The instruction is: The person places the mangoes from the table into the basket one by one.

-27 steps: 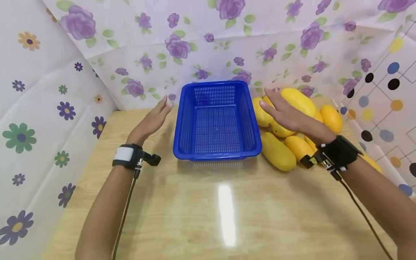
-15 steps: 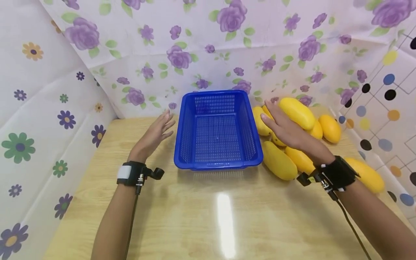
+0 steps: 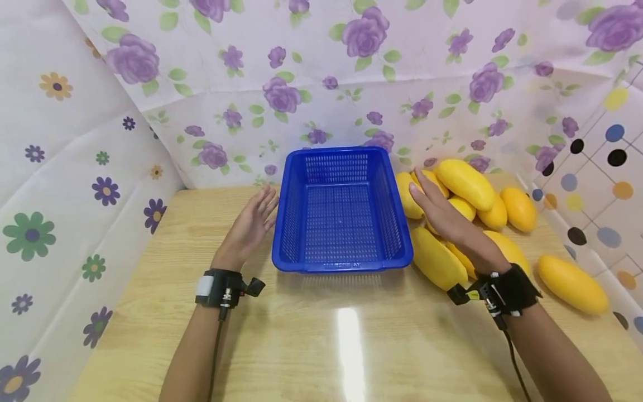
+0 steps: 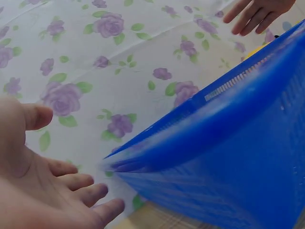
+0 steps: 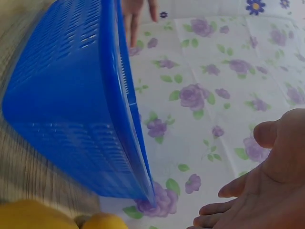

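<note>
A blue perforated plastic basket (image 3: 341, 266) stands on the wooden table between the two hands, with nothing inside it. My left hand (image 3: 250, 228) is held beside its left wall, fingers extended and palm facing it, a small gap visible in the left wrist view between fingertips (image 4: 109, 210) and basket. On the other side, my right hand (image 3: 444, 219) hovers over the yellow mangoes with straight fingers, its palm toward the basket. In the right wrist view the right hand (image 5: 267, 191) is apart from the basket wall (image 5: 71, 109). Neither hand holds anything.
Several yellow mangoes (image 3: 464, 184) lie heaped right of the basket, partly hidden by the right hand. One mango (image 3: 572, 285) lies apart near the table's right edge. Flowered cloth (image 3: 321, 67) hangs behind; the wooden table (image 3: 281, 346) extends in front.
The left hand has come closer to the basket's left side, its fingers spreading and turning. The right hand has shifted slightly downward in view. The head view has tilted, so the basket appears lower.
</note>
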`<state>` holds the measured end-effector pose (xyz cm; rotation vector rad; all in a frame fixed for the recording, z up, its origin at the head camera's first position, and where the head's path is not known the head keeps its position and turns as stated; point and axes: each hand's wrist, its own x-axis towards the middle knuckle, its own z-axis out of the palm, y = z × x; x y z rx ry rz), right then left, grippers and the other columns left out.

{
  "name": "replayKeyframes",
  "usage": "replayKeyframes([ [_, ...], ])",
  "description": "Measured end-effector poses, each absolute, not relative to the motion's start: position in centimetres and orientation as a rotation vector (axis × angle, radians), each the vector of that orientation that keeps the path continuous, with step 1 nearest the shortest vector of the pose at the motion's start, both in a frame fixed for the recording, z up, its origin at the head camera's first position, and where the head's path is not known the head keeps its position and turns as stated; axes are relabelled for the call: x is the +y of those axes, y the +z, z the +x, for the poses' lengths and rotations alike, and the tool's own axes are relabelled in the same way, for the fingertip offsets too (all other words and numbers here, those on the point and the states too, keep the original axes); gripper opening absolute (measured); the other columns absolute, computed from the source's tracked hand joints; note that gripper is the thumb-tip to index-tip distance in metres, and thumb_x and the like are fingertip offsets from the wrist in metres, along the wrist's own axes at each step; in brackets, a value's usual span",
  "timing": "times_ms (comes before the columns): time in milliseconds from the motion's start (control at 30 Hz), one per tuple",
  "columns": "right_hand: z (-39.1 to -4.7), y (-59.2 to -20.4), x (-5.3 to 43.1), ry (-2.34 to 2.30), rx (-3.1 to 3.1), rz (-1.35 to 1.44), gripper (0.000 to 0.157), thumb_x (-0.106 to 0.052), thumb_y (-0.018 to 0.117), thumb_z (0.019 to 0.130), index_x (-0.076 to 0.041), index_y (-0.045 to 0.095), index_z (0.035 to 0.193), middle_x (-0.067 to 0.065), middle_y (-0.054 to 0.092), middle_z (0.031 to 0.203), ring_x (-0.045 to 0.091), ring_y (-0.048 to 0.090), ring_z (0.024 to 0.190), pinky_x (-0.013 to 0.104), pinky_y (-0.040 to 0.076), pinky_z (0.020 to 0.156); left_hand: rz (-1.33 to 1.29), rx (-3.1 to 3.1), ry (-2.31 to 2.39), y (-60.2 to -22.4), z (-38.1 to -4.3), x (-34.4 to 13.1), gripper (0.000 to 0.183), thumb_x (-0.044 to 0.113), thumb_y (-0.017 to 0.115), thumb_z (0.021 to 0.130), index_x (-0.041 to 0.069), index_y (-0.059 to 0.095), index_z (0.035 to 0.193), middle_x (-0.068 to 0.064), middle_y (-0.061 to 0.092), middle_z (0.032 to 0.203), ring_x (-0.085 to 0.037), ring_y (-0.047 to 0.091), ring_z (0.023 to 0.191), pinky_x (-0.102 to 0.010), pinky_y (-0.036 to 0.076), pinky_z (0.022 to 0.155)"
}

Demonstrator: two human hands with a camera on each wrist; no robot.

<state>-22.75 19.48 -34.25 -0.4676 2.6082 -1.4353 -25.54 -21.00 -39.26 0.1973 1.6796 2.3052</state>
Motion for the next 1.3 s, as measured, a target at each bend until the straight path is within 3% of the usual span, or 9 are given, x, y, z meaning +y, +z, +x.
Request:
replayKeyframes([
  [233, -23.5, -35.2, 19.6, -1.553, 2.514, -0.412, 0.071, -0.055, 0.025, 0.103, -0.024, -0.007, 0.159, 0.0, -0.009, 0.166, 0.023, -0.008, 0.15, 0.056, -0.001, 0.116, 0.086, 1.522, 2.39, -40.7, -25.9, -19.6, 0.07, 0.041, 0.031, 0.106, 0.014, -0.004, 0.16, -0.003, -0.001, 0.167, -0.021, 0.001, 0.152, -0.037, 0.006, 0.119],
  [400, -23.6, -36.0, 20.5, -1.583, 2.496, -0.39, 0.07, -0.053, 0.023, 0.104, -0.022, -0.008, 0.158, -0.002, -0.01, 0.165, 0.023, -0.01, 0.15, 0.054, -0.004, 0.116, 0.033, 1.414, 2.346, -42.0, -25.8, -18.3, 0.065, 0.044, 0.038, 0.104, 0.01, 0.019, 0.157, -0.013, 0.032, 0.153, -0.032, 0.028, 0.141, -0.05, 0.015, 0.116],
  [500, -23.7, -36.5, 21.4, -1.599, 2.497, -0.347, 0.069, -0.053, 0.022, 0.104, -0.022, -0.008, 0.158, -0.001, -0.01, 0.165, 0.023, -0.011, 0.15, 0.055, -0.004, 0.116, -0.032, 1.417, 2.259, -42.6, -25.7, -17.4, 0.065, 0.047, 0.041, 0.102, 0.012, 0.025, 0.155, -0.016, 0.04, 0.144, -0.036, 0.037, 0.134, -0.054, 0.019, 0.114],
  [733, -25.5, -37.0, 22.4, -1.586, 2.535, -0.295, 0.071, -0.055, 0.023, 0.103, -0.022, -0.006, 0.159, 0.001, -0.009, 0.166, 0.026, -0.009, 0.15, 0.056, -0.003, 0.115, -0.138, 1.411, 2.227, -42.8, -25.3, -17.3, 0.071, 0.047, 0.047, 0.1, 0.018, 0.019, 0.158, -0.02, 0.026, 0.156, -0.039, 0.029, 0.14, -0.053, 0.024, 0.112],
  [1000, -27.3, -38.6, 21.4, -1.517, 2.572, -0.28, 0.072, -0.054, 0.029, 0.103, -0.018, 0.005, 0.161, 0.011, 0.001, 0.166, 0.034, -0.001, 0.15, 0.058, 0.002, 0.115, -0.154, 1.401, 2.247, -43.1, -24.4, -18.2, 0.068, 0.049, 0.042, 0.102, 0.021, 0.016, 0.159, -0.016, 0.03, 0.153, -0.034, 0.036, 0.135, -0.049, 0.027, 0.109],
  [1300, -29.1, -40.7, 21.2, -1.547, 2.552, -0.232, 0.067, -0.04, 0.033, 0.106, -0.011, 0.006, 0.16, 0.017, 0.0, 0.165, 0.035, 0.002, 0.149, 0.058, 0.008, 0.115, -0.122, 1.364, 2.284, -43.0, -24.9, -17.3, 0.069, 0.048, 0.047, 0.1, 0.02, 0.019, 0.158, -0.02, 0.027, 0.154, -0.038, 0.031, 0.137, -0.053, 0.025, 0.11],
])
